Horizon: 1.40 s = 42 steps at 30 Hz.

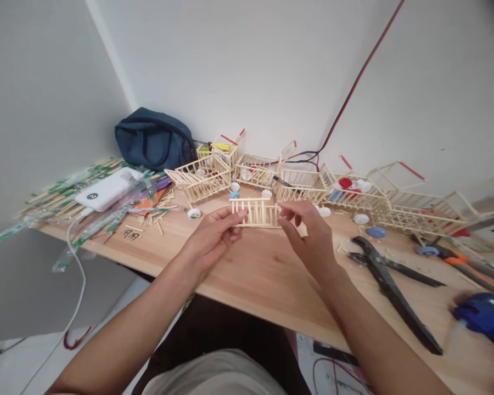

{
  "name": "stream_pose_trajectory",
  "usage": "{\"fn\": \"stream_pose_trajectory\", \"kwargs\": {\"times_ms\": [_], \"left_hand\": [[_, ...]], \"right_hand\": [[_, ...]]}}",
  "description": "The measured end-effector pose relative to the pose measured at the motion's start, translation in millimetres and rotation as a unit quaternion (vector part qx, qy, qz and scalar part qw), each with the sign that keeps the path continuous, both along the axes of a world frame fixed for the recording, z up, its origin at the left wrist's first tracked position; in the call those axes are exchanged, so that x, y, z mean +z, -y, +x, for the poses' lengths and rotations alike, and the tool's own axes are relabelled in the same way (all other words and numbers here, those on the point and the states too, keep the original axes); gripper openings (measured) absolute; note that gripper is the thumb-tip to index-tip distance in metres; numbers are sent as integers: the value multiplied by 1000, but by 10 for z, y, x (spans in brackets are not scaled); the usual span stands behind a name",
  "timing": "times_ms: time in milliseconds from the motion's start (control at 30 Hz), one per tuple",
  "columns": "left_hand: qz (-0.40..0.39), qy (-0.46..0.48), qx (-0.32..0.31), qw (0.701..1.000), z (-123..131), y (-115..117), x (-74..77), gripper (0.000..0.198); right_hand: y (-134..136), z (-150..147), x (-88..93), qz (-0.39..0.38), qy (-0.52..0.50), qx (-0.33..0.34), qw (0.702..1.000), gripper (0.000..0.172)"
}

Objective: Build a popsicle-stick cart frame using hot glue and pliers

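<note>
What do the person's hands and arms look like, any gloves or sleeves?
The left hand and right hand are bare: no gloves, rings or watch show. The forearms are bare too, with no sleeves in view.

I see a pale slatted wooden rack (256, 213) mid-picture, boxy pale wooden carts (300, 193) behind it, a rounded blue cloth bag (153, 138) upper left.
</note>
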<state>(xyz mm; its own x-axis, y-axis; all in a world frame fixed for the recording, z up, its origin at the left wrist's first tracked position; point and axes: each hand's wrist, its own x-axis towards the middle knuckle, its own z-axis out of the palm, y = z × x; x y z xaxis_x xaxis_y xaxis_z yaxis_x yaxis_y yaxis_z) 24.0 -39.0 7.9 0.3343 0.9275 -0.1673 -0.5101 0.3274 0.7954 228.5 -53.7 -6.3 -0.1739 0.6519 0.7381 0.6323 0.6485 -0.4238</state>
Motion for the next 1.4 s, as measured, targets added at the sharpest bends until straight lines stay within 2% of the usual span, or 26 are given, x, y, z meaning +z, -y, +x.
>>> {"fn": "stream_pose_trajectory", "kwargs": {"times_ms": [133, 300, 433, 500, 600, 667, 733, 833, 967, 1233, 1300, 1400], "left_hand": [[-15, 9, -43, 999, 86, -2, 13, 22], [-35, 10, -85, 996, 146, -2, 38, 23], [-61, -5, -108, 992, 117, -6, 13, 49], [-34, -38, -87, 995, 89, 5, -14, 57], [77, -117, 33, 990, 55, 38, -43, 40], [162, -183, 119, 962, 45, 60, -42, 27], [220, -245, 161, 930, 47, 71, -29, 28], [255, -303, 156, 905, 68, 66, -14, 33], [227, -304, 144, 914, 116, 37, -32, 30], [208, -265, 142, 931, 108, 8, -60, 20], [204, -251, 140, 936, 45, -21, -81, 19], [199, -245, 153, 936, -96, -87, -125, 17]], "right_hand": [[32, -16, 38, 83, 89, -6, 992, 29], [29, -6, 32, 88, 127, -38, 987, 18], [47, 1, 43, 84, 79, -45, 992, 11], [53, -2, 58, 63, 33, -47, 996, 9], [44, -13, 67, 11, -14, -46, 999, 8], [31, -23, 54, -20, -43, -51, 998, 12], [16, -32, 26, -57, -83, -56, 993, 14], [-8, -46, -23, -129, -148, -39, 980, 17], [-30, -70, -63, -204, -195, 4, 959, 21], [-20, -81, -30, -220, -193, 23, 956, 23], [-35, -21, -3, -212, -194, 3, 958, 24], [-97, 134, -4, -179, -199, -77, 960, 29]]}}
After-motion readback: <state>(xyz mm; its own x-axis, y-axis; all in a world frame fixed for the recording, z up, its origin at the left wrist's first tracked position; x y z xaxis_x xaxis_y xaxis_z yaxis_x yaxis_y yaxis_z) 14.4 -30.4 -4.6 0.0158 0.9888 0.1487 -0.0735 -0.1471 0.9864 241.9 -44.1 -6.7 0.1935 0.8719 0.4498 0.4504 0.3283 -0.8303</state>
